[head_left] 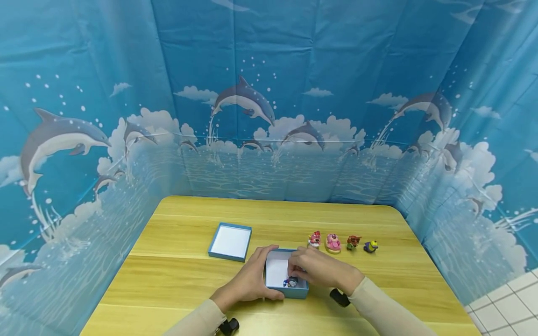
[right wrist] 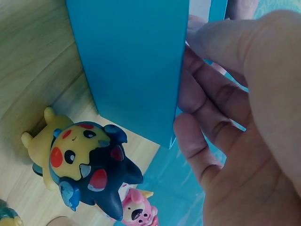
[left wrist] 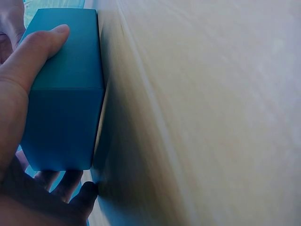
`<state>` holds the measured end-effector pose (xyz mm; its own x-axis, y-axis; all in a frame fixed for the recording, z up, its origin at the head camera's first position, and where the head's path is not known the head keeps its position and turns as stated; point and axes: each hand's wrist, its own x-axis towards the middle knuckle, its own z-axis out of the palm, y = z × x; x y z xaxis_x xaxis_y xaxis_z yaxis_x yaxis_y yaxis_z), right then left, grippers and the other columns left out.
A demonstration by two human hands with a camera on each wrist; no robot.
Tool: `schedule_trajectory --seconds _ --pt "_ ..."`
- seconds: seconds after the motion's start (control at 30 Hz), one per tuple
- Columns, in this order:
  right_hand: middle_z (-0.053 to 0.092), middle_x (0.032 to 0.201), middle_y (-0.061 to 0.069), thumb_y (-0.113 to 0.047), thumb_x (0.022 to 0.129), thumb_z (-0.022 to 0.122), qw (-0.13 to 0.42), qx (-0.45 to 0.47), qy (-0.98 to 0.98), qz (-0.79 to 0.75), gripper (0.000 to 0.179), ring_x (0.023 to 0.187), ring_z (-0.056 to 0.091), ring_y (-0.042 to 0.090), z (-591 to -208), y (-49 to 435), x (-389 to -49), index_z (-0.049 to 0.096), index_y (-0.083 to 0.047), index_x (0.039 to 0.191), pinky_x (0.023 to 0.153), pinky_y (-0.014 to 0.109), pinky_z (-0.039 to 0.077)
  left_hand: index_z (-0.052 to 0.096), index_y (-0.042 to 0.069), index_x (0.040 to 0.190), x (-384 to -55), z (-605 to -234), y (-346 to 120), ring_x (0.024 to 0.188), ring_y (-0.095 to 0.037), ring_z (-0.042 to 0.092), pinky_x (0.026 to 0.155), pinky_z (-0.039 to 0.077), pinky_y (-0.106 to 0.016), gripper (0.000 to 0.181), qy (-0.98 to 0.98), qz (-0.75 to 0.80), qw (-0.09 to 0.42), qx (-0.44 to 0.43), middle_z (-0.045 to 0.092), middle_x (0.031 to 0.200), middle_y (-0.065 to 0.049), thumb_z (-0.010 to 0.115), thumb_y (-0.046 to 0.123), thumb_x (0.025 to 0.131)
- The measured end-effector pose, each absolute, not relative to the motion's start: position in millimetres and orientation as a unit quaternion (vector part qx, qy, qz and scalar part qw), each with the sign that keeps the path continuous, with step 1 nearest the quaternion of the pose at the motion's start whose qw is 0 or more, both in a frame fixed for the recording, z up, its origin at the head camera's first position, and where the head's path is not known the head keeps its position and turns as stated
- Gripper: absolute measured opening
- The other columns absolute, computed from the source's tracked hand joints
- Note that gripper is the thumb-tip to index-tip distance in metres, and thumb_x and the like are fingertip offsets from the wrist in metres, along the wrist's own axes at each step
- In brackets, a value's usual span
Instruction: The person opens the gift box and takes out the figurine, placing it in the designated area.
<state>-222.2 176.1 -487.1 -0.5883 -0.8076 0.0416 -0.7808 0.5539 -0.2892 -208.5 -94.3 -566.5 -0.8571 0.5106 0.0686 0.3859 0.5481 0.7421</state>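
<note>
A small blue box with a white inside sits on the table. My left hand grips its left end, the thumb pressed on the near wall and the other fingers round the far side. Over the box's right wall my right hand reaches in, its fingertips pinching a small dark, white and purple figurine at the floor of the box. In the right wrist view the wall hides those fingertips. Beside the box stands a yellow-faced figurine in a dark hooded suit.
The blue lid lies white side up, left of the box. To the right stand a pink figurine with a red top, a pink bear, a brown-and-green figurine and a blue-and-yellow one. Dolphin-print curtains surround the table.
</note>
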Motion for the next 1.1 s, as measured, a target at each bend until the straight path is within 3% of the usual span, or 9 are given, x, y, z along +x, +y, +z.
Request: schedule_trajectory --seconds 0.43,1.1 --pt "0.079 0.108 -0.007 -0.007 0.115 0.073 0.063 -0.434 0.881 -0.177 0.012 0.091 0.064 -0.008 -486.6 175.0 -222.4 0.077 -0.018 0.113 0.079 0.018 0.061 0.030 0.023 0.184 -207.6 -566.2 -94.4 0.146 -0.022 0.059 0.124 0.057 -0.050 0.137 0.878 0.397 0.072 0.258 0.048 0.175 -0.006 0.107 0.062 0.078" --pt "0.076 0.107 -0.002 -0.010 0.123 0.058 0.102 -0.414 0.869 -0.253 0.012 0.086 0.064 -0.007 -485.3 174.9 -222.5 0.069 -0.014 0.122 0.076 0.018 0.062 0.031 0.024 0.183 -208.2 -566.7 -94.4 0.149 -0.024 0.057 0.125 0.056 -0.050 0.134 0.879 0.394 0.068 0.260 0.047 0.176 -0.006 0.106 0.063 0.080"
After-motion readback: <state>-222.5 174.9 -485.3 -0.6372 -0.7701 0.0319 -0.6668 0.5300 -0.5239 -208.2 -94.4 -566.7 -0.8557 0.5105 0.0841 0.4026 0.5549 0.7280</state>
